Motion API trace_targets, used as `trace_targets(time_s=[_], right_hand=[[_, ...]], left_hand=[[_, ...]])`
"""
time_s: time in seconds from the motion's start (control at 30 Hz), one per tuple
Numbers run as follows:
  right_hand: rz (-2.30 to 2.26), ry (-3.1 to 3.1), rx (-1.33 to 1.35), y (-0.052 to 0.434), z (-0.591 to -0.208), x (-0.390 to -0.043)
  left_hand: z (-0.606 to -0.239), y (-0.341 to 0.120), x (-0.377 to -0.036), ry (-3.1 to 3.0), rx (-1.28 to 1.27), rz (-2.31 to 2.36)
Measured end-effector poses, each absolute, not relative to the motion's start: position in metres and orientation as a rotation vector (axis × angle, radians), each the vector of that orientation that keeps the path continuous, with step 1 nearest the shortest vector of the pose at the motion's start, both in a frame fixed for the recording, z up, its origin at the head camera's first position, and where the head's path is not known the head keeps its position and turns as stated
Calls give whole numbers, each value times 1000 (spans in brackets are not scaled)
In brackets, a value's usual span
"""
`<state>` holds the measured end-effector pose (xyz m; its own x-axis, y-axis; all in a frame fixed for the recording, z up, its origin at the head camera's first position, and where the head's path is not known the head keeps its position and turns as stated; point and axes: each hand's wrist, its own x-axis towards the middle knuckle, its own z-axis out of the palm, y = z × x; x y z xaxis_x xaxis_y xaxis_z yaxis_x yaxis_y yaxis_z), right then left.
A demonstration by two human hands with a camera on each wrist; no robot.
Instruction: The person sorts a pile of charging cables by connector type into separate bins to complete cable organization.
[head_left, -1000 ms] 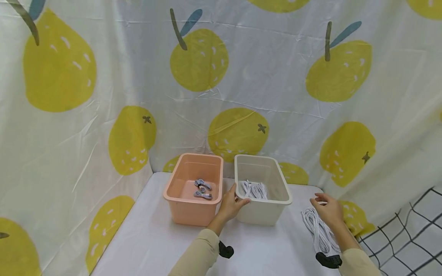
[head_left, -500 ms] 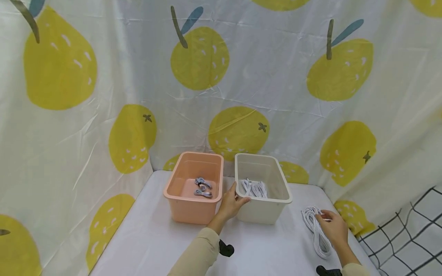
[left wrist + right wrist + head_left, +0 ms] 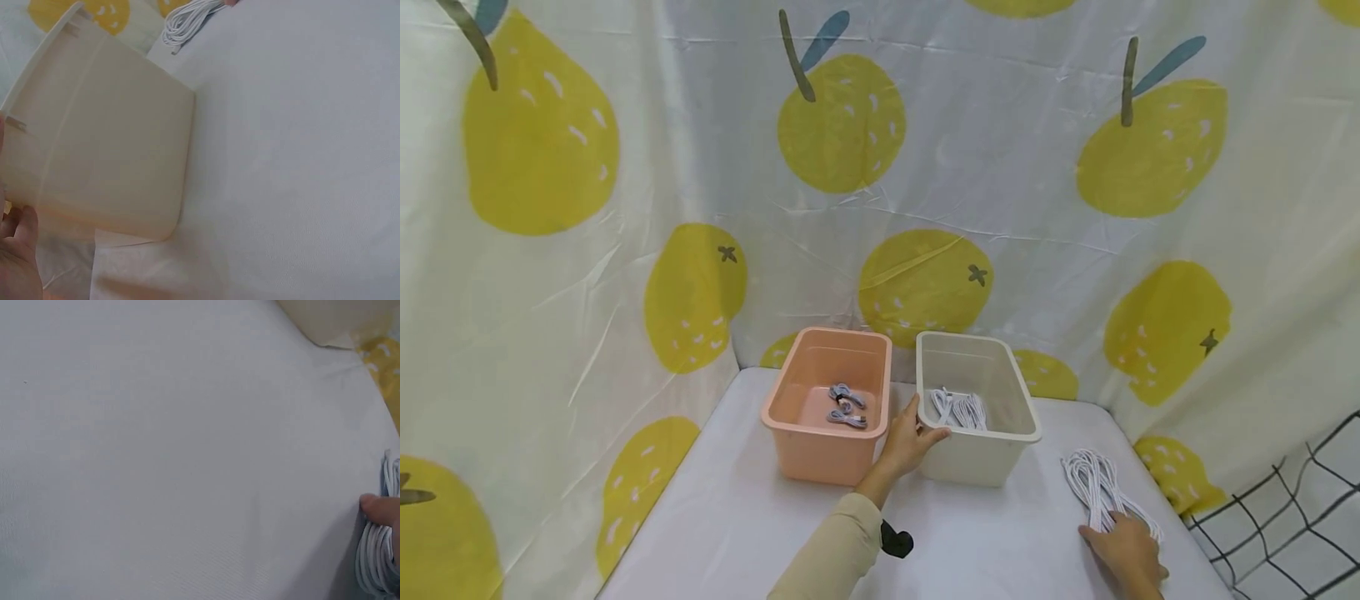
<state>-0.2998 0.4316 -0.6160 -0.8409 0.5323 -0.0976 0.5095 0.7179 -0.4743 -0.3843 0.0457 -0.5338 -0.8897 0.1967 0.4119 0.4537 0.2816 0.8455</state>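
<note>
My left hand [image 3: 902,448] grips the near left corner of a cream plastic bin [image 3: 976,460], thumb on the front rim and fingers along its side. Inside that bin lie bundled white cables [image 3: 967,412]. Over on the right, my right hand [image 3: 1124,550] holds the near part of a long coiled white cable [image 3: 1088,477] lying on the table. In the right wrist view the thumb [image 3: 380,509] crosses the loops of the coil [image 3: 376,559]; the other fingers are mostly hidden. The left wrist view shows the bin's outer wall [image 3: 125,137] close up.
Left of the cream bin stands a peach bin [image 3: 827,457] with several small grey cables [image 3: 847,418] in it. White cloth covers the table [image 3: 1000,542]. A lemon-print curtain [image 3: 970,167] hangs behind, and a black wire grid [image 3: 1300,517] is at the right.
My right hand has come down toward the table's near side and taken hold of the coiled cable's near part. My left hand stays on the cream bin. The head view has shifted slightly.
</note>
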Motion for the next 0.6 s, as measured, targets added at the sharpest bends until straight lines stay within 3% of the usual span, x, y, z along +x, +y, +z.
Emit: trace_targets(time_s=[0.6], right_hand=[[784, -2721, -845, 426, -613, -293]], left_hand=[[-534, 44, -386, -2308, -625, -1678]])
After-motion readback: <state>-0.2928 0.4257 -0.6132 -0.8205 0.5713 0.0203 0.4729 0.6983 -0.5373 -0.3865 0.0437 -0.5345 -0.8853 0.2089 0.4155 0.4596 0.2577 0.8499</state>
